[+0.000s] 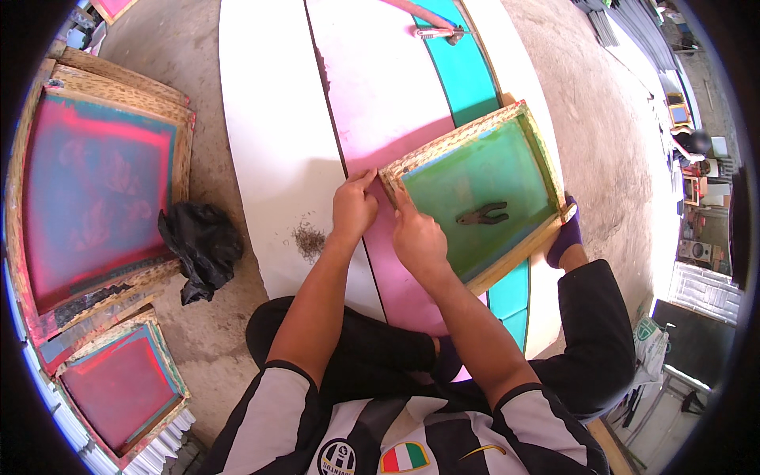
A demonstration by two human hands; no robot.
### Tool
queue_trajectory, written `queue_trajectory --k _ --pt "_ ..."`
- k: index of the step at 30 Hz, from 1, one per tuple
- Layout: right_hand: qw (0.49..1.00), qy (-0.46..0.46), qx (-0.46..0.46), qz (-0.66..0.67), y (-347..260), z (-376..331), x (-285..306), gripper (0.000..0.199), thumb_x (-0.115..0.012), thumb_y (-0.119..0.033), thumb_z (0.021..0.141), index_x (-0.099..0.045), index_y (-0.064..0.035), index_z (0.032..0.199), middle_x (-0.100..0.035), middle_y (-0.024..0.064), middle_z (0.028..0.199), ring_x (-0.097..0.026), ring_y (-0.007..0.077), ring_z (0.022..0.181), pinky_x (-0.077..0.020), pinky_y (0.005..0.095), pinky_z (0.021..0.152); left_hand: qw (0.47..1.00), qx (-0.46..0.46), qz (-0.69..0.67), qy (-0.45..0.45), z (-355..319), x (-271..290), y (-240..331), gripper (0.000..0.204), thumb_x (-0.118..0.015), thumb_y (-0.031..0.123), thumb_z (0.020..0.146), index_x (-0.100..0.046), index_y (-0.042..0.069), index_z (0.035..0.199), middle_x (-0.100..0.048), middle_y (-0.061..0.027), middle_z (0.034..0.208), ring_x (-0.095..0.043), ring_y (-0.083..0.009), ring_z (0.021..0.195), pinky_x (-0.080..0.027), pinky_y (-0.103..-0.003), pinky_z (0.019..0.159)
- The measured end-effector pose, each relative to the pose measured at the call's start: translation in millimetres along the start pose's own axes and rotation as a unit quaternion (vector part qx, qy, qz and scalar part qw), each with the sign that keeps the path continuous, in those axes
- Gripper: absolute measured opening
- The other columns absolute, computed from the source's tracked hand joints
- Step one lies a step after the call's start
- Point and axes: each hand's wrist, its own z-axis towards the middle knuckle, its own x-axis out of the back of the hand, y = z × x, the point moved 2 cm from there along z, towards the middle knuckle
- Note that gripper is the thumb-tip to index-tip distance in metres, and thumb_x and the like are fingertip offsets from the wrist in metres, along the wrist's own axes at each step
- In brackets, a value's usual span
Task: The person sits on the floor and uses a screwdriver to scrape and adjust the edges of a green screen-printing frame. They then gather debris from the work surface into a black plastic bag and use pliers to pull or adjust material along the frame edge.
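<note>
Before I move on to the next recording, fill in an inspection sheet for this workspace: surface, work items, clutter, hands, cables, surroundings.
Surface: striped board, white, pink and teal.
Work items: wooden frame with green mesh, tilted in view; pliers lying on the mesh.
Clutter: pile of small dark bits on a white stripe; slim red-and-white tool near the far end.
Hands: left hand at the frame's left corner, right hand on its left side; exact grip unclear.
Cables: nothing seen.
Surroundings: concrete floor; larger screen frame, smaller screen frame and black plastic bag on the left.
</note>
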Motion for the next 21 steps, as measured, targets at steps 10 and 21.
queue_trajectory --k 10,21 --pt "0.997 -0.019 -0.057 0.04 -19 12 -8 0.045 -0.054 -0.02 0.1 -0.057 -0.0094 0.144 -0.073 0.029 0.097 -0.073 0.0484 0.089 -0.0591 0.0568 0.081 0.998 -0.018 0.054 -0.005 0 -2 2 0.052 -0.055 -0.003 0.079 -0.072 0.002 0.128 -0.069 -0.021 0.13 -0.067 -0.0376 0.118 -0.053 -0.041 0.104" --pt "0.95 0.076 -0.036 0.3 22 16 -49 0.044 -0.05 -0.022 0.103 -0.059 -0.0084 0.144 -0.073 0.0312 0.107 -0.071 0.05 0.103 -0.0556 0.0561 0.094 0.999 -0.029 0.046 0.001 1 -6 -6 0.058 -0.054 -0.007 0.075 -0.071 0.003 0.129 -0.071 -0.0222 0.126 -0.072 -0.0365 0.102 -0.056 -0.039 0.091"
